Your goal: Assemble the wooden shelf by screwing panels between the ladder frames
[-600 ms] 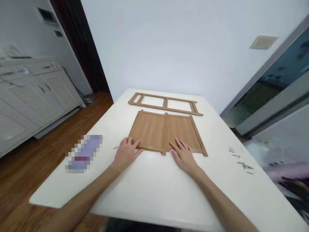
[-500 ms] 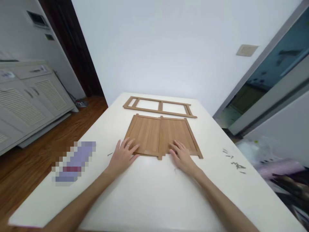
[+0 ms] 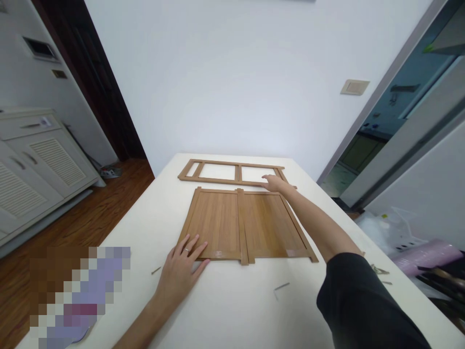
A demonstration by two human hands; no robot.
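Note:
My left hand [image 3: 181, 264] rests with spread fingers on the near left corner of a wooden panel assembly [image 3: 218, 218]. Two brown boards in narrow frames make it up, lying flat and meeting at the middle rails. My right hand [image 3: 275, 183] reaches over the far right part of the assembly to a long open wooden frame [image 3: 218, 181]. Its thumb and fingers are apart at that frame's near rail; contact is hard to make out. On the near side lies a small L-shaped hex key [image 3: 282, 286]. A small screw [image 3: 156, 270] lies left of my left hand.
The white table [image 3: 218, 310] stands against a wall. Several metal fasteners [image 3: 379, 270] lie at its right, partly behind my sleeve. A blurred purple object [image 3: 90, 286] is at the left edge. Plastic bags and a pink roll [image 3: 428, 257] are beyond the right edge.
My right hand has left the near edge of the panel assembly and moved forward to the open frame. My left hand stays on the near left corner. The view has shifted.

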